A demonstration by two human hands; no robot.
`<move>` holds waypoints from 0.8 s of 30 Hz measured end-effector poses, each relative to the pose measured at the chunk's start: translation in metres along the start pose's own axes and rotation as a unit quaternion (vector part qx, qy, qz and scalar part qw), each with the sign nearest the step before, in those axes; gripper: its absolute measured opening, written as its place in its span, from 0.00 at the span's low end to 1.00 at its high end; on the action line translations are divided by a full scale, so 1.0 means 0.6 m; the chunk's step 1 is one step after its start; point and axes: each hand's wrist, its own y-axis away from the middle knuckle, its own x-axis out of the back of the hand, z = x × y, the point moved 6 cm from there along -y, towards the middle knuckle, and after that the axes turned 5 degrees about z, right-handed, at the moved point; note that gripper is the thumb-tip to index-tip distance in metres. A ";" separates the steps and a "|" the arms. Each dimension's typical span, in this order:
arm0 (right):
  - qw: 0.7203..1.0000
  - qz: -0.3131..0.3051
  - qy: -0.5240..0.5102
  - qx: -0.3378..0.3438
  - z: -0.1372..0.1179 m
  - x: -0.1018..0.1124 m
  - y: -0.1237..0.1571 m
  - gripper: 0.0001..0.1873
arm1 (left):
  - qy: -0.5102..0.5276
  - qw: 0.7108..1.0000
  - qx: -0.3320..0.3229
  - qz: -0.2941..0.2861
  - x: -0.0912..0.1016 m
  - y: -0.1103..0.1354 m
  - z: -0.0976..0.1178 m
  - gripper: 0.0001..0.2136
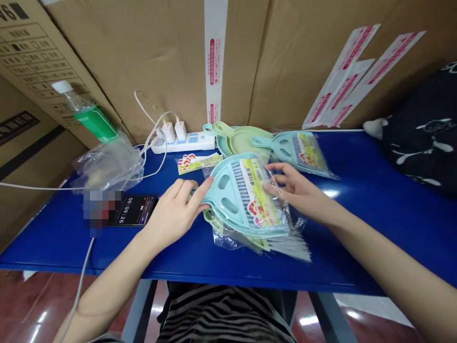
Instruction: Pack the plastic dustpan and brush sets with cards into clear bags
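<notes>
A light-blue dustpan set with a colourful label (246, 195) lies in a clear plastic bag on the blue table (374, 214). My left hand (178, 209) is closed around its handle end, fingers curled at the left side. My right hand (298, 190) rests on the bag's right edge, fingers bent and pinching the plastic. Under the pan lie a green piece and a brush with pale bristles (289, 247). Another bagged blue dustpan (296, 152) lies further back.
Green dustpans (243, 138) are stacked at the back. A power strip with chargers (182, 140), label cards (196, 162), a phone showing a timer (134, 209), a bottle (89, 116) over crumpled plastic bags (107, 164), cardboard boxes (143, 52) and a dark cloth (424, 138) ring the table.
</notes>
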 end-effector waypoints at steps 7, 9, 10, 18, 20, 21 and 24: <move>0.997 0.010 0.065 0.033 -0.018 0.038 -0.005 0.23 | 0.004 1.000 -0.006 0.011 0.004 -0.003 0.002 0.18; 0.988 0.088 0.105 0.077 -0.036 0.071 -0.005 0.16 | 0.019 1.000 -0.002 0.011 0.008 -0.002 0.000 0.18; 0.980 0.128 0.120 0.094 -0.043 0.086 -0.004 0.13 | 0.027 1.000 0.000 0.010 0.012 -0.002 -0.002 0.18; 0.969 0.163 0.157 0.096 -0.047 0.075 -0.005 0.17 | -0.030 0.992 0.114 0.045 0.079 0.017 -0.078 0.19; 0.962 0.126 0.204 0.127 -0.056 0.052 -0.016 0.11 | -0.073 0.983 0.148 0.082 0.096 0.027 -0.099 0.18; 0.957 0.098 0.229 0.147 -0.063 0.038 -0.025 0.08 | -0.089 0.978 0.161 0.098 0.102 0.031 -0.107 0.18; 0.936 0.013 0.289 0.199 -0.081 -0.007 -0.067 0.07 | -0.096 0.969 0.198 0.116 0.105 0.043 -0.121 0.17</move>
